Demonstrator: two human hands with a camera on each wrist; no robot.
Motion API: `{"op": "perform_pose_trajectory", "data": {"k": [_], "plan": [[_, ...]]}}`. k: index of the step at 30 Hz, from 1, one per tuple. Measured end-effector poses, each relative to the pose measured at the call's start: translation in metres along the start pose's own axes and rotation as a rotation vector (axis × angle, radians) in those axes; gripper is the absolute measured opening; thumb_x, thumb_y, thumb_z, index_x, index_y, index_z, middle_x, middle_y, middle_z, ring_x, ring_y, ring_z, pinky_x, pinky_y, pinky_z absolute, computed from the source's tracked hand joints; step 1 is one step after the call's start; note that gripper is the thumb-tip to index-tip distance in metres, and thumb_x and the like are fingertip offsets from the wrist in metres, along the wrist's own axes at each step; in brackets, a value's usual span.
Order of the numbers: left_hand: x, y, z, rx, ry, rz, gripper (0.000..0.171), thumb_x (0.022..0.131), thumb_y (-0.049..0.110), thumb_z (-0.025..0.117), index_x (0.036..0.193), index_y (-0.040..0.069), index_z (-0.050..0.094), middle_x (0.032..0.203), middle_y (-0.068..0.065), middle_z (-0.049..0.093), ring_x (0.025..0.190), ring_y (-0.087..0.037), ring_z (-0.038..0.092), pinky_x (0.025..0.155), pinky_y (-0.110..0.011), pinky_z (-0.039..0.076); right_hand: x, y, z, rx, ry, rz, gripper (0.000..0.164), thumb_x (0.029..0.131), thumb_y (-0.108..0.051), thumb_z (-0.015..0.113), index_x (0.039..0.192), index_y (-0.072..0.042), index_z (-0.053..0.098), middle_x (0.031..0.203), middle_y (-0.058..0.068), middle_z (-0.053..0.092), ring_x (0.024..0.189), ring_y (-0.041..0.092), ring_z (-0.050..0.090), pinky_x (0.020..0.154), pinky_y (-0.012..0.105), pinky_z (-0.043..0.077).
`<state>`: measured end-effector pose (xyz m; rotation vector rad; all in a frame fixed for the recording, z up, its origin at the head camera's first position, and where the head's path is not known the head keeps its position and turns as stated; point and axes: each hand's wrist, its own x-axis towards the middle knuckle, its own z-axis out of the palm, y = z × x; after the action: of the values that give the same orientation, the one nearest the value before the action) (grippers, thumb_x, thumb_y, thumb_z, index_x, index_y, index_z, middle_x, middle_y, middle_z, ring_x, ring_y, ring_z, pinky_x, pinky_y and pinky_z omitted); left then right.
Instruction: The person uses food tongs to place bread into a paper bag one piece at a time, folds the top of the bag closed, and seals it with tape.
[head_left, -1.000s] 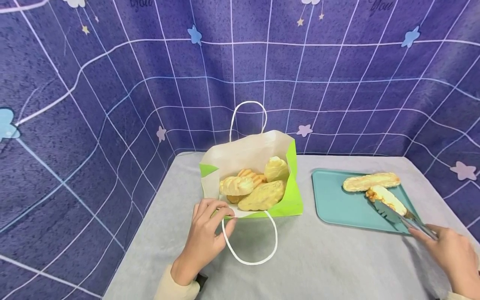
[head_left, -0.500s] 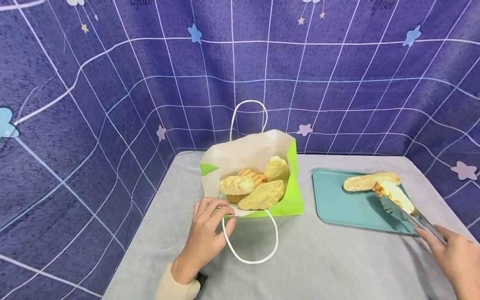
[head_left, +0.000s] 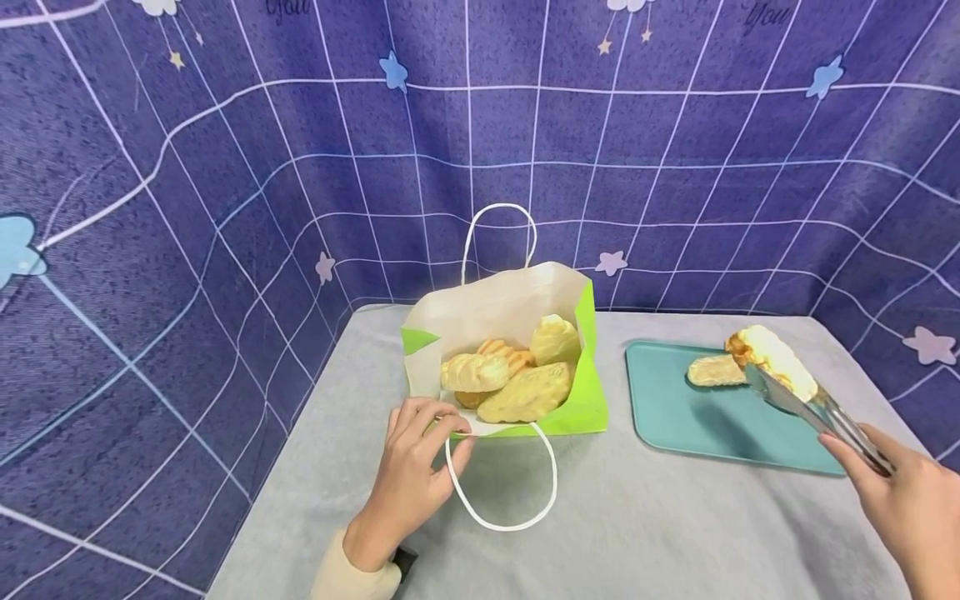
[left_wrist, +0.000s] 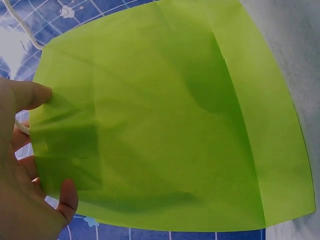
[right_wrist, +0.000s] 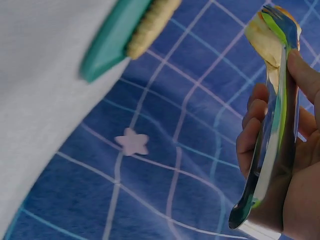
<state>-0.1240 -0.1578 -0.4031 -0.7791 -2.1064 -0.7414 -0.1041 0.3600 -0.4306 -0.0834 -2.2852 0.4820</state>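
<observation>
My right hand (head_left: 911, 500) grips metal tongs (right_wrist: 280, 130), whose ends pinch a browned, cream-topped bread (head_left: 772, 360) above the teal tray (head_left: 675, 417). A long pale bread (head_left: 716, 372) lies on the tray, partly hidden behind the held one. My left hand (head_left: 416, 458) holds the near rim of a green paper bag (left_wrist: 160, 120), thumb on the outside and fingers over the edge. Inside the bag sit several breads, among them a twisted roll (head_left: 474, 372) and a speckled oval loaf (head_left: 525, 393).
One white bag handle (head_left: 501, 528) loops down over the near side beside my left hand; the other handle (head_left: 500, 206) stands up at the back. A grey cloth (head_left: 600, 517) covers the table. Behind hangs a blue-purple gridded curtain (head_left: 660, 192).
The tongs have lifted the browned bread up off the tray, and its shadow now falls on the tray. My left hand stays on the bag rim.
</observation>
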Motion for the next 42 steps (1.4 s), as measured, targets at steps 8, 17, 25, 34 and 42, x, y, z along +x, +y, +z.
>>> {"op": "perform_pose_trajectory", "data": {"k": [8,17,25,34,42], "plan": [[0.0,-0.001,-0.002,0.004,-0.001,-0.003,0.006,0.077,0.017,0.064,0.082,0.02,0.062,0.095,0.005,0.057,0.092,-0.017,0.046,0.073,-0.035,0.027,0.022,-0.037,-0.01,0.006,0.036,-0.083,0.038,0.063,-0.026,0.079,0.093,-0.003,0.069,0.047,0.008,0.049,0.045,-0.009,0.022,0.041,0.022,0.019],[0.001,-0.002,-0.003,0.016,0.015,0.005,0.007,0.076,0.017,0.065,0.082,0.02,0.062,0.094,0.005,0.057,0.092,-0.017,0.046,0.072,-0.035,0.027,0.048,-0.088,-0.018,0.034,0.052,-0.186,0.037,0.067,-0.026,0.077,0.097,-0.008,0.069,0.053,0.001,0.047,0.051,-0.007,0.027,0.043,0.02,0.019],[-0.001,-0.002,-0.004,0.018,0.004,-0.01,0.007,0.077,0.017,0.065,0.082,0.021,0.062,0.095,0.005,0.057,0.092,-0.017,0.046,0.073,-0.035,0.026,0.069,-0.141,-0.013,0.196,0.107,-0.306,0.038,0.062,-0.02,0.08,0.098,-0.014,0.07,0.06,-0.001,0.056,0.06,-0.008,0.038,0.054,0.013,0.027],[-0.004,0.0,-0.003,0.013,-0.011,-0.012,0.008,0.077,0.017,0.065,0.083,0.021,0.062,0.096,0.005,0.057,0.093,-0.017,0.045,0.075,-0.036,0.028,0.091,-0.192,0.006,0.294,0.102,-0.432,0.038,0.062,-0.024,0.08,0.098,-0.015,0.07,0.061,-0.005,0.052,0.058,0.004,0.04,0.054,0.018,0.03],[-0.001,0.002,0.0,0.006,-0.007,0.003,0.009,0.076,0.017,0.066,0.084,0.02,0.062,0.096,0.006,0.057,0.093,-0.017,0.045,0.074,-0.035,0.027,0.106,-0.225,0.025,0.317,0.004,-0.536,0.042,0.065,-0.029,0.078,0.103,-0.016,0.068,0.067,-0.006,0.056,0.062,0.007,0.046,0.056,0.022,0.034]]}}
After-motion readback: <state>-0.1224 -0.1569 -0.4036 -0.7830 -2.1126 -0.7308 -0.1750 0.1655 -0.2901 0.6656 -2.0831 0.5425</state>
